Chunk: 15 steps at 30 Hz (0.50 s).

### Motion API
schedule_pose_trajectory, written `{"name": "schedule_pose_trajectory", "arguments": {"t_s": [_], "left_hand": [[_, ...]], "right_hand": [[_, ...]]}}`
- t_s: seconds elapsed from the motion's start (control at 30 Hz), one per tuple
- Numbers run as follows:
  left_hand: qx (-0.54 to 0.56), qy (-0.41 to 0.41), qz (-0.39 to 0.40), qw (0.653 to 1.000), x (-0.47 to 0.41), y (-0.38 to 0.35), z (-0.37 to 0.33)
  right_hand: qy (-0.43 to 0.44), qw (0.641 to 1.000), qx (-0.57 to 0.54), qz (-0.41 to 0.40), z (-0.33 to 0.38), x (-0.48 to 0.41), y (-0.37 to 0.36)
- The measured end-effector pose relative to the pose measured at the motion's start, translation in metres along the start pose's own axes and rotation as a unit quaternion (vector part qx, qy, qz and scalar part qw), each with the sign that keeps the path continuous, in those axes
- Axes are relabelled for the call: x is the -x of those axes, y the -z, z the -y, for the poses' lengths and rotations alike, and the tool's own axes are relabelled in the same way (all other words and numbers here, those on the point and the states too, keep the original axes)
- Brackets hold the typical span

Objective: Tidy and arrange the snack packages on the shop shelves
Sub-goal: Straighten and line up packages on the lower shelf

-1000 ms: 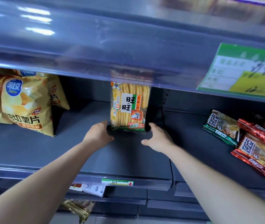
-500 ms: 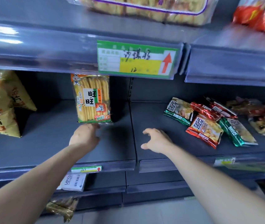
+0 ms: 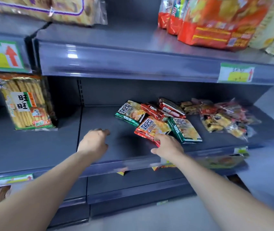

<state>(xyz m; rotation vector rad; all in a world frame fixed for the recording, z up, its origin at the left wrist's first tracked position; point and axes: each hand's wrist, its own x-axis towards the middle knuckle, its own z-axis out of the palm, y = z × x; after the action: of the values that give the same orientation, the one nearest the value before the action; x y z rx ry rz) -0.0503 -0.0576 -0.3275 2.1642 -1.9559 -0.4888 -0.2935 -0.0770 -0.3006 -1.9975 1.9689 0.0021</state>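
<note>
a: snack packages (image 3: 156, 117) on the middle shelf (image 3: 116, 147), how many do you count?

b: five small foil packets that i can make out, in one loose pile: three red, two green. the red front packet (image 3: 151, 129) is my landmark. the other four lie touching it or just behind it, overlapping.

a: and away from it?

b: well to its left, one rice cracker pack (image 3: 27, 102) stands upright, leaning a little. to its right lies a heap of clear bags (image 3: 223, 117), too blurred and tangled to count.

a: anything cut off?

b: above it, on the upper shelf (image 3: 116, 39), the orange bags (image 3: 213, 27) and a clear bag with a purple line (image 3: 49, 9) run out of the top edge. the price labels (image 3: 235, 72) are too blurred to read.

a: the hands?

b: both bare arms reach in from below. the right hand (image 3: 168, 145) is at the landmark's near corner, forefinger straight and touching the packet, thumb out sideways. its grip is apart, clamped on nothing. the left hand (image 3: 93, 140) is left of the landmark, over bare shelf, knuckles up, fingers loosely bent and blurred. its grip is slack and holds nothing.
</note>
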Motion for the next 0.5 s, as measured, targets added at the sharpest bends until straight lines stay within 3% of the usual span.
{"name": "schedule_pose_trajectory", "arguments": {"t_s": [0.33, 0.5], "left_hand": [[-0.012, -0.055, 0.058, 0.997, -0.066, -0.022, -0.090], [0.034, -0.043, 0.078, 0.995, -0.099, -0.019, -0.132]], "right_hand": [[-0.059, 0.997, -0.033, -0.049, -0.070, -0.053, 0.026], [-0.109, 0.984, -0.115, -0.079, -0.091, -0.092, 0.039]]}}
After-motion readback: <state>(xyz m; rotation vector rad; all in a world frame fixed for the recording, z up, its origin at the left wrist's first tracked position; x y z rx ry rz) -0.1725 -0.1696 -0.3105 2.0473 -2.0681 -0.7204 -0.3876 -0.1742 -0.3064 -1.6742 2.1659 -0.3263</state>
